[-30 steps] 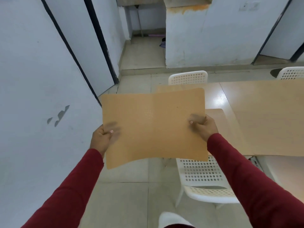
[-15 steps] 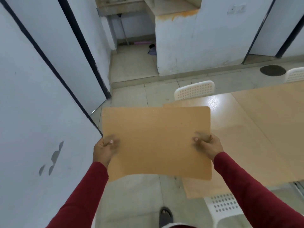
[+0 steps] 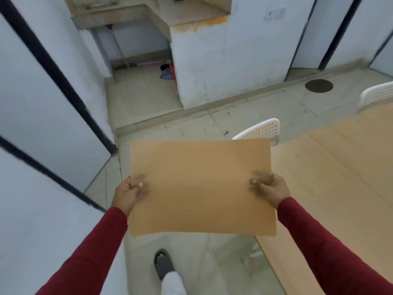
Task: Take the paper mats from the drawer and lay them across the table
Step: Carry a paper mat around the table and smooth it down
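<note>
Both hands held one brown paper mat in the air, flat and facing up toward the camera. Left hand pinched the mat's left edge, its thumb on top and its fingers curled beneath; right hand pinched the right edge the same way, thumb on the upper face. Dark red sleeves covered both arms down to the wrists. Most of the mat hung over the tiled floor, with its right edge reaching over the near left corner of the table, above it and not touching it. On the table, toward the far right, lay a slightly darker tan sheet that looked like another mat, though the blur made that uncertain. A white perforated chair stood at the table's far left end, just beyond the held mat's top edge, and a second white chair showed at the right edge of the view. Below the mat, a foot in a grey slide sandal stood on the floor, with a pale trouser leg beside it. White wall panels with black strips ran along the left. Farther back sat a low white partition stained orange along its top, and a dark round cover lay in the floor to the right.
</note>
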